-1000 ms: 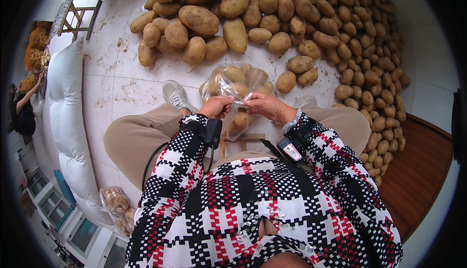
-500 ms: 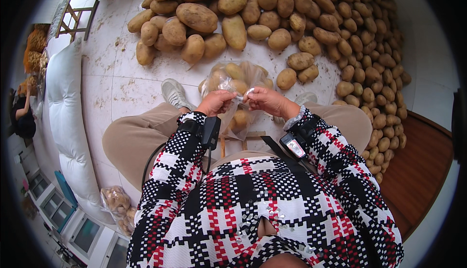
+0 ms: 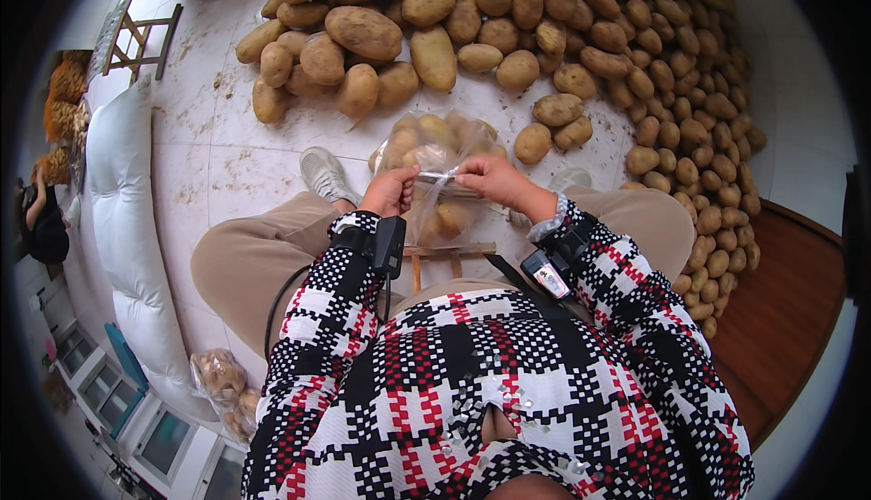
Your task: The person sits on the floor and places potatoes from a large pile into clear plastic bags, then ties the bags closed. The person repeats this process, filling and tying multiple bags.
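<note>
Between my knees stands a clear plastic bag [image 3: 474,142] with several potatoes showing through it. My left hand [image 3: 388,192] is closed on one gathered end of the bag's plastic. My right hand [image 3: 494,180] pinches another end, and a thin twisted strip of plastic is pulled taut between the two. Part of the bag lies behind and below my hands, and whether the strip is knotted is too small to tell. Under the bag shows a wooden stool or frame [image 3: 451,250]. Just beyond my right hand lie a few loose potatoes [image 3: 533,143].
Large potatoes [image 3: 363,33] lie ahead, and a big heap of smaller potatoes [image 3: 694,137] runs down the right. A brown wooden board [image 3: 776,309] borders it. On the left are a long white cushion [image 3: 127,228], filled plastic bags [image 3: 218,375], a folding wooden stand [image 3: 141,42] and another person [image 3: 44,223].
My hands have drawn apart sideways from close together, stretching the plastic between them. Both still grip the bag, which stays in place.
</note>
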`<state>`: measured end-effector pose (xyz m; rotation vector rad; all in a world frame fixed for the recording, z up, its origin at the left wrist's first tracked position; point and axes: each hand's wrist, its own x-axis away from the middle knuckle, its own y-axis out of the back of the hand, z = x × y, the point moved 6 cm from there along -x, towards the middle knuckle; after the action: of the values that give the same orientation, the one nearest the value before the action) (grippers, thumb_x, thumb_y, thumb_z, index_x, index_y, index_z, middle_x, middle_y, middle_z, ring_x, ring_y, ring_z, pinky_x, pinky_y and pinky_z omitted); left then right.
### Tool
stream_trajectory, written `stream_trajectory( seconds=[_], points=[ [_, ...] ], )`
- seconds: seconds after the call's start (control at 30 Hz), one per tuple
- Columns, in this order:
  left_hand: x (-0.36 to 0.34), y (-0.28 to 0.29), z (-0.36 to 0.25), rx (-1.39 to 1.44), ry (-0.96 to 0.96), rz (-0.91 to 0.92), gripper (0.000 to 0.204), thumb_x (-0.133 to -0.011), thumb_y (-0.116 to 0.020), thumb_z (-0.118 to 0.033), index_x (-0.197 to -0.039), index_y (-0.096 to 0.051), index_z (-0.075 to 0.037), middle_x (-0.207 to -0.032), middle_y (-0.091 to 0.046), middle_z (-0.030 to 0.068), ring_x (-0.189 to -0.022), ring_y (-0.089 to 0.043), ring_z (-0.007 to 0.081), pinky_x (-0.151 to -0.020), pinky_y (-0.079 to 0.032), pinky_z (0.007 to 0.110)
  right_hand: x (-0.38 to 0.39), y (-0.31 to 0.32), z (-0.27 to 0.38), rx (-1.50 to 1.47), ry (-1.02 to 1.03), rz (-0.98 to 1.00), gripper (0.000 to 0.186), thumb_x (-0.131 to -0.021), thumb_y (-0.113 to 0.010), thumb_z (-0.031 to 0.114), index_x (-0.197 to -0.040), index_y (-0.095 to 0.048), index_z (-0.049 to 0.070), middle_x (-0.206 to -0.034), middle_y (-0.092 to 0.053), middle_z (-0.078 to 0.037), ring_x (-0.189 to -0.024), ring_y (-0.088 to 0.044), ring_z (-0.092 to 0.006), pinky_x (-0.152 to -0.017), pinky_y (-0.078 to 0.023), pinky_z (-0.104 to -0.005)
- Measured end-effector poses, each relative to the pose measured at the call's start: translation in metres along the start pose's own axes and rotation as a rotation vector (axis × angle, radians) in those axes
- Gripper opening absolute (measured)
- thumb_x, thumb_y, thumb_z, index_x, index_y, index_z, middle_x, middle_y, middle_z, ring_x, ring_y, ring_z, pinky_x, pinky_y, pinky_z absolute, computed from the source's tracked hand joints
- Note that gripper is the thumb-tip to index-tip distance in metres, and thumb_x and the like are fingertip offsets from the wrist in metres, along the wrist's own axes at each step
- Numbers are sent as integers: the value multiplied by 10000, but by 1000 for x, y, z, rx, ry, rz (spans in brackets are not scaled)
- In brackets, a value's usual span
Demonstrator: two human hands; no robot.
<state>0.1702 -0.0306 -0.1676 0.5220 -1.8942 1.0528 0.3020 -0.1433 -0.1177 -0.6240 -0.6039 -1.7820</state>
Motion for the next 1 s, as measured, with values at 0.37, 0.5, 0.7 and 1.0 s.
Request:
stream_trajectory(
  seconds=[0.37, 0.5, 0.7, 1.0],
  points=[
    [17, -25, -47, 74, -186, -21, 231, -808, -604, -156, -646, -442, -126, -521, -343, -46, -462, -300, 83, -450, -245, 239, 5, 3, 31, -82, 161, 49, 137, -823, -583, 172, -838, -641, 48, -664, -548, 33, -576, -445, -50, -520, -367, -210],
    [-2, -14, -45, 129, -116, -56, 238, -811, -597, -165, -639, -435, -137, -506, -333, -41, -456, -302, 87, -447, -241, 238, -3, -2, 31, 174, 442, -2, 123, -806, -573, 140, -843, -625, 35, -719, -588, -28, -632, -517, -135, -571, -414, -269],
    [-26, 23, -31, 282, -44, -139, 271, -826, -565, -193, -612, -405, -149, -490, -317, -32, -451, -296, 100, -434, -231, 241, 0, -5, 0, 689, 500, 86, 95, -766, -563, 151, -771, -609, 69, -756, -584, -106, -713, -546, -321, -636, -440, -373],
    [-38, 47, -18, 281, -23, -212, 311, -828, -569, -230, -586, -389, -153, -472, -320, -32, -432, -283, 110, -426, -228, 241, 2, -11, -21, 612, 378, 18, 81, -711, -541, 135, -752, -578, 77, -802, -604, -94, -760, -579, -316, -618, -447, -409]
  ],
)
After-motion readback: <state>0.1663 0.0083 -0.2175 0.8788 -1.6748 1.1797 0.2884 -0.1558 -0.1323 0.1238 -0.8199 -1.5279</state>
